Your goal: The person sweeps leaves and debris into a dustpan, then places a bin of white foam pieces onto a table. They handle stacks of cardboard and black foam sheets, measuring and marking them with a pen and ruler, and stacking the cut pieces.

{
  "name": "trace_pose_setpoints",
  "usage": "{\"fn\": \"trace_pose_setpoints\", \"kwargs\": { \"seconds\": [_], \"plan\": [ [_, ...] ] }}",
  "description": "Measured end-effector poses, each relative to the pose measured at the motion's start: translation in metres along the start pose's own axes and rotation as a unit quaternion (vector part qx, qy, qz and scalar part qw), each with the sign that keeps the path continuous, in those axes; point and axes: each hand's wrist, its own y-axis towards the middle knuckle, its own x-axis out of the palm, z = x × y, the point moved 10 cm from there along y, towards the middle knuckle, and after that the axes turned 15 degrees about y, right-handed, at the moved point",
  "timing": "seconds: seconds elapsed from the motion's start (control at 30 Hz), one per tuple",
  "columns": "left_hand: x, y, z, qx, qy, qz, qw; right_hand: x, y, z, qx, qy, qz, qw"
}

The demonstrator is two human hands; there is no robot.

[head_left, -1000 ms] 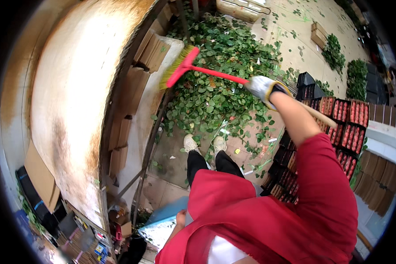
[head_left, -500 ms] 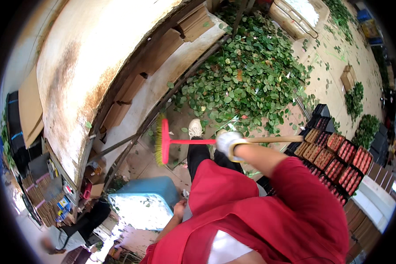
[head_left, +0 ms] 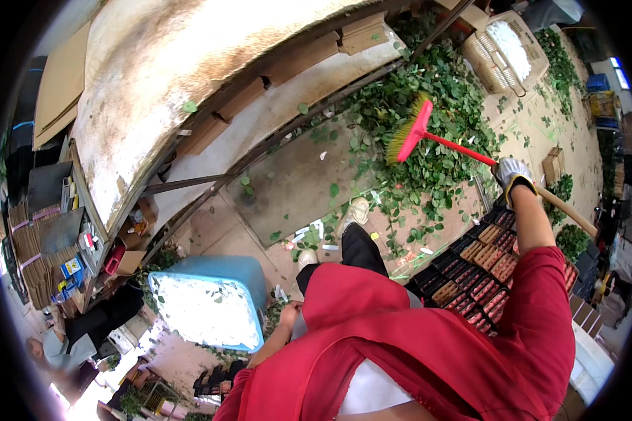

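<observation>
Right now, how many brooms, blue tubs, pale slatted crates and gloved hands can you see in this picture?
Broom: 1
Blue tub: 1
Pale slatted crate: 1
Gloved hand, the right hand with its grip on the broom handle: 1
Total: 4

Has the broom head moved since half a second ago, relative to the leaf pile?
Yes. The broom head was near the person's feet, short of the leaf pile; now the right hand has swung it out over the leaves.
</observation>
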Motion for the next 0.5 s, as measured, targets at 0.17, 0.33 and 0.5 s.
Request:
{"fn": "trace_pose_setpoints", "kwargs": {
  "seconds": [0.17,0.33,0.5],
  "plan": [
    [0.0,-0.001,-0.065,0.005,0.101,-0.007,0.995,-0.062,-0.145,-0.005,0.063,0.085,0.084,0.991],
    [-0.073,0.022,-0.1,-0.004,0.125,0.0,0.992,0.166,-0.152,0.034,0.049,0.177,-0.132,0.974],
    [-0.19,0.046,-0.096,-0.006,0.177,0.061,0.982,0.267,-0.255,-0.002,0.041,0.358,-0.24,0.901]
  ]
}}
